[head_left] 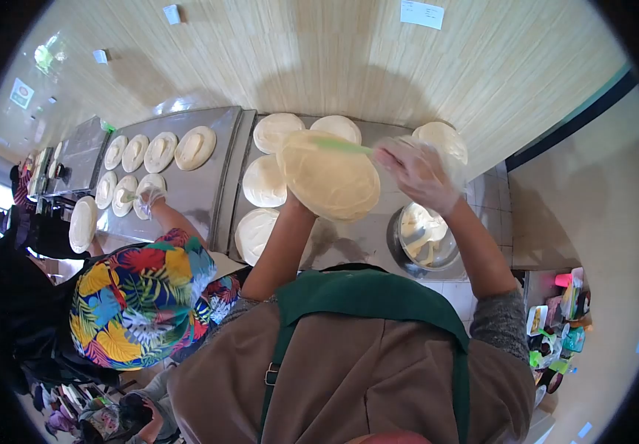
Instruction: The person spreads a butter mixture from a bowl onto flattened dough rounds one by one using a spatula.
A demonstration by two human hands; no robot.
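From my remote seat I have a grey, flat metal worktop ahead. Along its left, three pale, round, flat dough sheets form a column towards me; a fourth pale dough round lies right of the farthest. One raised pale dough oval is right of the column, under a long green spatula. Farther right is a round metal bowl. Left, a second grey metal worktop carries two rows of pale topped dough rounds.
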